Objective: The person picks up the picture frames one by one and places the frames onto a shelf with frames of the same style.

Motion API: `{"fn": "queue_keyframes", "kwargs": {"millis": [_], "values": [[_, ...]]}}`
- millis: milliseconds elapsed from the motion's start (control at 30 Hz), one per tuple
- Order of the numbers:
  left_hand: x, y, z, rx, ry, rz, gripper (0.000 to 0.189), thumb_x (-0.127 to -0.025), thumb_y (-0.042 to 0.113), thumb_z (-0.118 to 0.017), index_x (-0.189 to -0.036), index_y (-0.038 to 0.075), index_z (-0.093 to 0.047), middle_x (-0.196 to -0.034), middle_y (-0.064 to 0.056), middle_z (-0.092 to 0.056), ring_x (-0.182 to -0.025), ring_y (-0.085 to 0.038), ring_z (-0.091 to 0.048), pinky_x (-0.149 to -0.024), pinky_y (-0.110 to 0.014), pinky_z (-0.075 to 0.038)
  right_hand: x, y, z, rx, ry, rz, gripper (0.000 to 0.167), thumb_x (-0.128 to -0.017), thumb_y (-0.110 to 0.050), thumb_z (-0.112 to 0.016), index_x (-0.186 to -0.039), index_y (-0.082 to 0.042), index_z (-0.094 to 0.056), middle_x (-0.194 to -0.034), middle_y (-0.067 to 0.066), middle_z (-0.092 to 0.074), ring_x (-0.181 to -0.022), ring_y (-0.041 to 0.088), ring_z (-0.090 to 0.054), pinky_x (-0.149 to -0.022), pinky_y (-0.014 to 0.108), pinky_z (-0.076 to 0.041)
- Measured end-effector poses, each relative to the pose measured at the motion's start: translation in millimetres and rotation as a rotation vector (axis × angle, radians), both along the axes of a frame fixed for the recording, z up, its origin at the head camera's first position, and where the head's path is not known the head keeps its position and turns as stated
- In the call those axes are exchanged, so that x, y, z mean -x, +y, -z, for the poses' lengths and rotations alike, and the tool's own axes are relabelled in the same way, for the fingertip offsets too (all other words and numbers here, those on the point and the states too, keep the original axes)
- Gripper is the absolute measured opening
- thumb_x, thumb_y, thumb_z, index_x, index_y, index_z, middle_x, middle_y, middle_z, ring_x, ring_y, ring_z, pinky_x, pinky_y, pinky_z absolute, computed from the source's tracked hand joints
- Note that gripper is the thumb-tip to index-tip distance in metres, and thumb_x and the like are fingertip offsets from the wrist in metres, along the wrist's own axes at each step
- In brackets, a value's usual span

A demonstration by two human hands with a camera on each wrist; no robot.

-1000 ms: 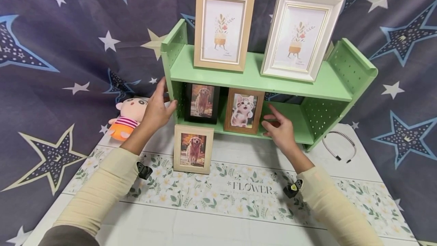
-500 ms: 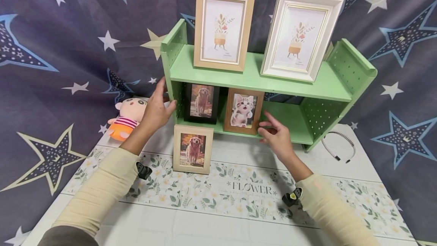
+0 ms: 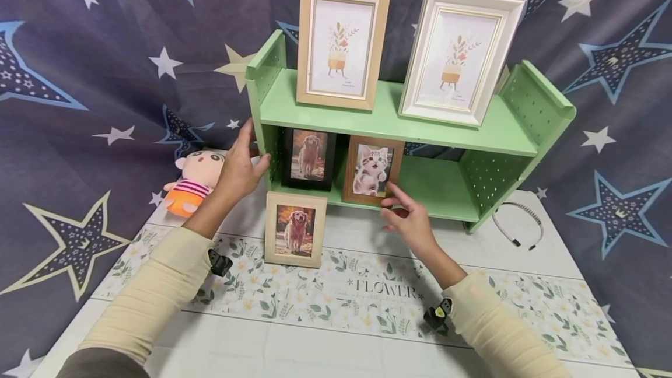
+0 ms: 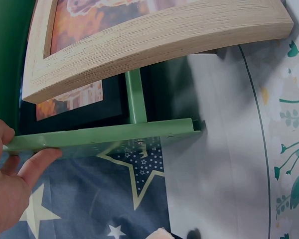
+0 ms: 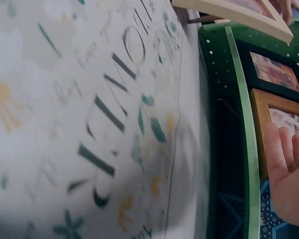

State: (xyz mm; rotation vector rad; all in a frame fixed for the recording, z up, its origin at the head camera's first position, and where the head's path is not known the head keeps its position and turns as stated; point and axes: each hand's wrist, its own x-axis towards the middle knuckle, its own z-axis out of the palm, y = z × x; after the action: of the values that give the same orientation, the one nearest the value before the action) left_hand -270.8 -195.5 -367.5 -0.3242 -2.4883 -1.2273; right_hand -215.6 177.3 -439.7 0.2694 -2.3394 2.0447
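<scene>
Left hand grips the side panel of the green shelf, thumb at the front edge and fingers around the outside. Right hand is kinda loose, fingers bent a bit and holding nothing, right by the lower right corner of the brown cat frame; can't tell if it's actually touching. That one's on the lower level, next to a black dog frame. Pale wood dog frame stands on the desk out front, and a plush toy sits off past the left arm.
</scene>
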Motion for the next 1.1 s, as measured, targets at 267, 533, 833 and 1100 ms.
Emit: {"fn": "queue_keyframes", "kwargs": {"millis": [267,533,833,1100], "values": [[-2.3,-0.9,-0.3,0.004,0.000,-0.009,0.084,-0.097,0.004,-0.060,-0.165,0.021,-0.014,-0.141,-0.027,-0.051,-0.119,-0.049,-0.063,-0.096,-0.058,-0.058,-7.4,-16.1,5.9,-0.003,-0.017,-0.068,0.071,-0.092,0.004,-0.069,-0.156,-0.017,-0.044,-0.129,0.033,-0.059,-0.088,0.023,-0.072,-0.069,0.034,-0.066],[-1.8,-0.4,-0.2,0.002,0.007,0.000,0.084,-0.096,0.005,-0.060,-0.165,0.021,-0.014,-0.141,-0.027,-0.052,-0.118,-0.049,-0.064,-0.096,-0.058,-0.058,-14.9,-32.7,13.1,-0.021,-0.047,-0.099,0.072,-0.092,0.006,-0.067,-0.156,-0.018,-0.044,-0.129,0.035,-0.058,-0.098,0.038,-0.071,-0.070,0.037,-0.067],[-0.5,-0.9,-0.4,0.002,0.000,-0.002,0.084,-0.097,0.005,-0.060,-0.165,0.022,-0.014,-0.141,-0.027,-0.052,-0.119,-0.048,-0.063,-0.096,-0.059,-0.058,-22.6,-51.3,25.0,-0.044,-0.079,-0.177,0.070,-0.093,0.003,-0.067,-0.156,-0.019,-0.044,-0.129,0.032,-0.059,-0.106,0.046,-0.067,-0.070,0.039,-0.067],[0.3,-0.7,0.7,-0.009,-0.002,0.003,0.085,-0.096,0.004,-0.060,-0.165,0.024,-0.014,-0.141,-0.026,-0.052,-0.119,-0.048,-0.063,-0.095,-0.058,-0.059,-29.2,-66.3,28.1,-0.040,-0.084,-0.230,0.069,-0.094,0.001,-0.066,-0.156,-0.015,-0.043,-0.129,0.030,-0.061,-0.102,0.033,-0.071,-0.071,0.041,-0.067]]}}
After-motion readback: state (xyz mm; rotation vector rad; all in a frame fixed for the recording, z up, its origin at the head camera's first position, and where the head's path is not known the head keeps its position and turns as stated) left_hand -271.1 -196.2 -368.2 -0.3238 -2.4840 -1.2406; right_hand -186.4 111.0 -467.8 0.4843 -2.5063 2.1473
